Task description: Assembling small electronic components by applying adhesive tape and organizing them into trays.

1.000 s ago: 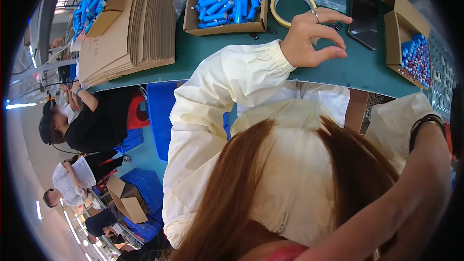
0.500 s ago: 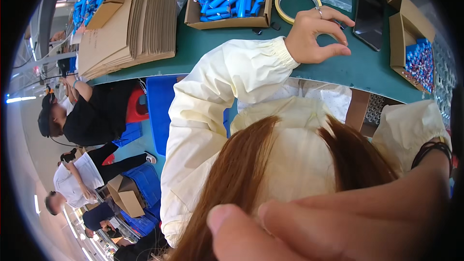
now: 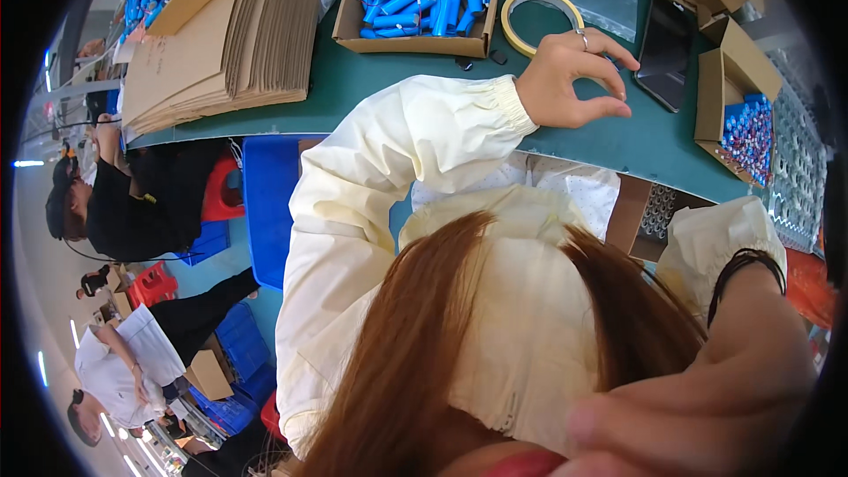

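My left hand rests over the green table, fingers curled and thumb apart, nothing between them. It lies beside a yellow tape roll, with a black phone just past its fingertips. Small black pieces lie to its left. Farther left, a cardboard box is filled with blue cylindrical battery cells with thin wires. Close to the camera at lower right, my right hand is raised and bent inward. Its fingertips are blurred and partly cut off, so any held thing is hidden.
A stack of flat cardboard stands at the left, near another carton of blue cells. At right sit a small carton of blue and red pieces and a metallic tray. A blue bin and seated people are at left.
My right hand has moved right and down, away from the middle of the lower edge. My left hand keeps its curled pose, while the whole view has shifted slightly.
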`<state>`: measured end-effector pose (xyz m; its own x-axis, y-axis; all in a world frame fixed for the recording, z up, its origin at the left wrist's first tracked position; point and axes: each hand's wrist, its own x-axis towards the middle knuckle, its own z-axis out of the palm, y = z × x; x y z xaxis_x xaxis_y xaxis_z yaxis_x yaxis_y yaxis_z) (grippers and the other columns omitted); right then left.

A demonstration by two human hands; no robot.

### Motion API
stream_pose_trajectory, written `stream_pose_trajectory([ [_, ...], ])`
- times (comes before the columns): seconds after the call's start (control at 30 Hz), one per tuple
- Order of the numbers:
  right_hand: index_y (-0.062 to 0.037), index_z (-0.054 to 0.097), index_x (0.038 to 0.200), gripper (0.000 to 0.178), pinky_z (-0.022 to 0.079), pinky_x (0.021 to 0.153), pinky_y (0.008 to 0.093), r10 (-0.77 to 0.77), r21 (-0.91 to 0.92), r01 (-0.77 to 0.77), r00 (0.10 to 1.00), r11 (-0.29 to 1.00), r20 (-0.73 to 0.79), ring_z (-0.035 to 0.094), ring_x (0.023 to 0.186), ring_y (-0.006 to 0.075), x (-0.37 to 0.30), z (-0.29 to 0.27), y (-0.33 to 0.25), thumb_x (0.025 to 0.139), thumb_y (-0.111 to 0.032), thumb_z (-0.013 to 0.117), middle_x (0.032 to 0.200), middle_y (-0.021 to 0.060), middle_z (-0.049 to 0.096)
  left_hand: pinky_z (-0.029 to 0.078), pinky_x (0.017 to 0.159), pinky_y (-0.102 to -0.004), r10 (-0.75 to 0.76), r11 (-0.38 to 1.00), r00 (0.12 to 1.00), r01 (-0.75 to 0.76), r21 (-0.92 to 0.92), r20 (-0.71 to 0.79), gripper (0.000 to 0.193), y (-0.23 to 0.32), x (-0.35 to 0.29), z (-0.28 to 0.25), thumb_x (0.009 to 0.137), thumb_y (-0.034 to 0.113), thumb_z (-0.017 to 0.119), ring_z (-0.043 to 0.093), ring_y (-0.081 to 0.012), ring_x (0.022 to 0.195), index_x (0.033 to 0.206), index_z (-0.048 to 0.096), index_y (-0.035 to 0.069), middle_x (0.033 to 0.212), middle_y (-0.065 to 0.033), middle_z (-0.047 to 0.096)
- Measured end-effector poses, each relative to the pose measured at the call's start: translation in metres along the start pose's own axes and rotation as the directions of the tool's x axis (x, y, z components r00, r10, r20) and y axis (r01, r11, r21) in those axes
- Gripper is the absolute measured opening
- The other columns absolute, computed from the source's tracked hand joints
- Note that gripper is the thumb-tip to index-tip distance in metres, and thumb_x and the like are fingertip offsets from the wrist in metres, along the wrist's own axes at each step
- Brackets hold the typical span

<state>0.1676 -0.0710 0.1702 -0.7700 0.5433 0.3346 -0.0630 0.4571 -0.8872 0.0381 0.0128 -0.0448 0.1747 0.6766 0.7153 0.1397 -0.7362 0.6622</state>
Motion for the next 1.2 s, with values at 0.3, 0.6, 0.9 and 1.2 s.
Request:
stream_pose_trajectory([
  [0.3, -0.0092, 0.05, 0.09, 0.015, 0.034, 0.058, 0.0356, 0.016, -0.076, -0.012, 0.999, 0.997, 0.05, 0.05, 0.058, 0.019, 0.008, 0.005, -0.009, 0.081, -0.02, 0.053, 0.077, 0.0088, 0.056, 0.049, 0.07, -0.0292, 0.019, 1.0, 1.0, -0.019, -0.005, -0.002, 0.013, 0.006, 0.0, -0.001, 0.059, 0.005, 0.077, 0.06, -0.0197, 0.079, 0.065, 0.065, 0.005, 0.096, -0.01, 0.065],
  [0.6, -0.0096, 0.05, 0.089, 0.012, 0.033, 0.056, 0.0336, 0.008, -0.144, 0.006, 0.995, 0.99, 0.096, 0.049, 0.055, 0.0174, 0.012, 0.002, -0.017, 0.081, -0.018, 0.052, 0.074, 0.0075, 0.056, 0.047, 0.07, -0.0294, 0.004, 1.0, 0.999, -0.004, 0.002, -0.034, 0.015, 0.005, -0.002, -0.002, 0.058, 0.006, 0.077, 0.06, -0.0202, 0.08, 0.064, 0.064, 0.006, 0.094, -0.0086, 0.065],
  [0.9, -0.01, 0.049, 0.087, 0.009, 0.032, 0.053, 0.0317, 0.051, -0.214, -0.036, 0.997, 0.976, 0.065, 0.048, 0.051, 0.0157, 0.003, -0.011, -0.017, 0.081, -0.015, 0.051, 0.07, 0.0062, 0.056, 0.047, 0.07, -0.0295, -0.017, 1.0, 1.0, 0.017, 0.003, -0.017, 0.016, 0.001, 0.0, -0.003, 0.059, 0.007, 0.077, 0.06, -0.0204, 0.079, 0.064, 0.062, 0.006, 0.094, -0.0091, 0.065],
  [1.2, -0.0104, 0.047, 0.085, 0.003, 0.033, 0.055, 0.029, -0.204, -0.131, 0.193, 0.976, 0.972, -0.075, 0.043, 0.045, 0.0152, -0.016, 0.006, 0.0, 0.082, -0.01, 0.047, 0.067, 0.0039, 0.053, 0.048, 0.07, -0.0293, -0.026, 1.0, 1.0, 0.026, 0.005, -0.002, 0.015, 0.003, -0.003, -0.006, 0.06, 0.004, 0.076, 0.059, -0.0201, 0.078, 0.066, 0.063, 0.004, 0.095, -0.0112, 0.064],
])
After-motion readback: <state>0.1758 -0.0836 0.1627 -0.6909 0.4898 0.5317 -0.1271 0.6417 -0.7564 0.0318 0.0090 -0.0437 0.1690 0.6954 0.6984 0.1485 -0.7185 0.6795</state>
